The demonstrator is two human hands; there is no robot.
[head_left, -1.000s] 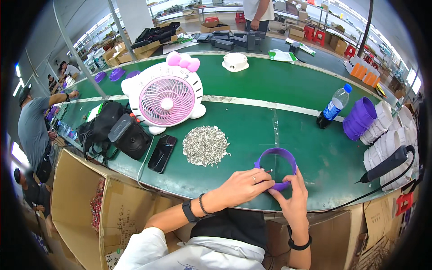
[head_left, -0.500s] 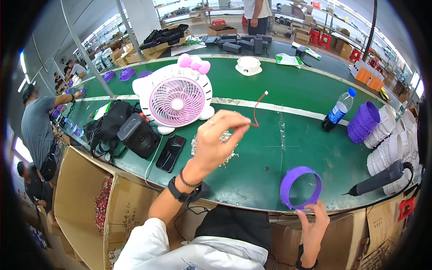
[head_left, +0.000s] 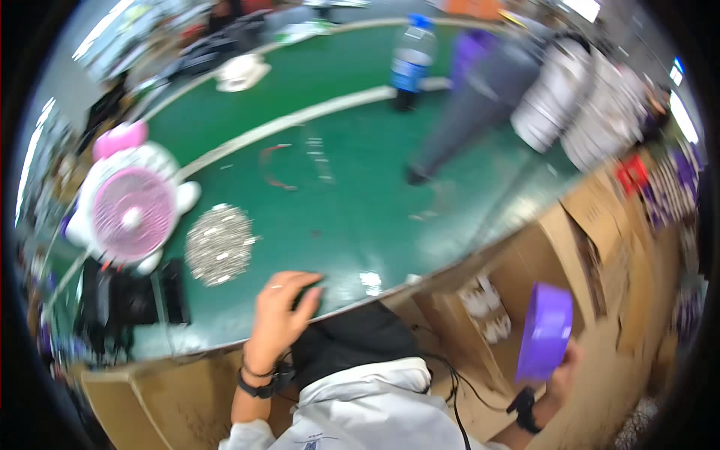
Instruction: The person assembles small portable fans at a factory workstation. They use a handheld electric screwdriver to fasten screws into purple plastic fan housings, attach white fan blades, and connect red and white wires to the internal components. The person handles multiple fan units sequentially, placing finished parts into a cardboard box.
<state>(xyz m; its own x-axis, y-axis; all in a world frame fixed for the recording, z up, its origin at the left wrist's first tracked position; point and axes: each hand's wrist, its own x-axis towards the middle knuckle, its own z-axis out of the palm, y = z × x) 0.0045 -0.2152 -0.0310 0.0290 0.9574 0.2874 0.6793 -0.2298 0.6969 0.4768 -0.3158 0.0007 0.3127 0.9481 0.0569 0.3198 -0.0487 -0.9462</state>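
Out at the right, beyond the table's front edge, my right hand (head_left: 564, 371) grips a purple plastic ring (head_left: 546, 330) by its lower side. The ring is held over open cardboard boxes. My left hand (head_left: 281, 311) hovers at the table's front edge with thumb and fingers apart and nothing visible in them. A thin red wire (head_left: 279, 180) lies on the green table (head_left: 352, 202), farther away than that hand. Left of it is a pile of small silvery parts (head_left: 220, 245). Turning of the view blurs the picture.
A white and pink cat-shaped fan (head_left: 132, 202) stands at the left. Towards the back are a white plastic part (head_left: 241, 73) and a blue-capped bottle (head_left: 412, 64). A dark electric screwdriver (head_left: 476, 112) is near stacked white rings (head_left: 551, 94). Cardboard boxes (head_left: 517, 270) stand below the table at right.
The view has swung to the right. My left hand has let go of the red wire, which now lies on the table, and drawn back. My right hand has carried the purple ring off to the right.
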